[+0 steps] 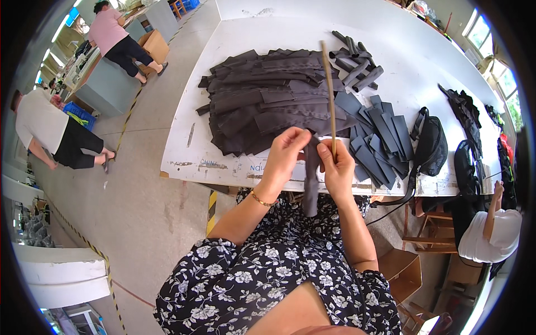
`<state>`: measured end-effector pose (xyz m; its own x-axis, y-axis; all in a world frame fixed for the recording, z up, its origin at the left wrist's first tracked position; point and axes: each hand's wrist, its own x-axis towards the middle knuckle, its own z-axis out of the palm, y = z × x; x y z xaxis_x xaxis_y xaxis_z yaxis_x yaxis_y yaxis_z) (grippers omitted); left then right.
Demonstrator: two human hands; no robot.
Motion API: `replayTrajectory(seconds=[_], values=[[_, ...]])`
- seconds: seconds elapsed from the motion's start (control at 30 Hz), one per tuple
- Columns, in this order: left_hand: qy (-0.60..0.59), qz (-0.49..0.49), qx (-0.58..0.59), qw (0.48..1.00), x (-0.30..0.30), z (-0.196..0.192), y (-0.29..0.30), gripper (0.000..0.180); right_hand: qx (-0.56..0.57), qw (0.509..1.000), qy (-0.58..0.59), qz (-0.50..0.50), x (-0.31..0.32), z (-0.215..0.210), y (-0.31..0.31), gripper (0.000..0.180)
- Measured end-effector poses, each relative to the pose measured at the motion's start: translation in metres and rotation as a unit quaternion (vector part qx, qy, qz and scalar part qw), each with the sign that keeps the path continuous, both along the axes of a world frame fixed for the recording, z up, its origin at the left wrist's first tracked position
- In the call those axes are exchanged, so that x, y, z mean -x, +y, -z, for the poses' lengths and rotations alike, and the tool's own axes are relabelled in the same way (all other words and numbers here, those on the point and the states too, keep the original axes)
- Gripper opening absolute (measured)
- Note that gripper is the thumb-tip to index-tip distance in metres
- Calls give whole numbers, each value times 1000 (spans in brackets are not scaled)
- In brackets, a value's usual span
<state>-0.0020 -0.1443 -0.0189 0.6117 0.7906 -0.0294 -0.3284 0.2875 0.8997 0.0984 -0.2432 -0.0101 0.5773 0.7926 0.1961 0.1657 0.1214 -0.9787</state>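
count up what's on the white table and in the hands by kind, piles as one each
heap of dark grey fabric strips: 1
group of rolled dark tubes: 1
fan of flat blue-grey strips: 1
black mesh bag: 1
thin wooden stick, in the right hand: 1
grey fabric strip, pinched by the left hand: 1
total: 6

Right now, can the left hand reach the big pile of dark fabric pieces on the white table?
Probably yes. The left hand is just at the near edge of the pile of dark fabric pieces, with nothing between them. But it is busy pinching the fabric strip, so it must let go first.
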Motion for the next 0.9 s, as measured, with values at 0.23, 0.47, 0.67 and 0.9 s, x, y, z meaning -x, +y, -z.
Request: replayTrajectory(seconds=[0.23, 0.47, 0.67, 0.9], values=[[-18, -46, 15, 999, -4, 2, -4, 42, -53, 997, 36, 36, 21, 2, 4, 12], [53, 15, -54, 997, -5, 9, -40, 32, 23, 994, 107, 25, 3, 3, 1, 15], [137, 229, -112, 957, 8, 33, -52, 23, -34, 981, -46, 187, -119, -41, 51, 24], [209, -91, -629, 744, -55, 1, 17, 16, 15, 987, -24, 160, -195, -42, 32, 45]])
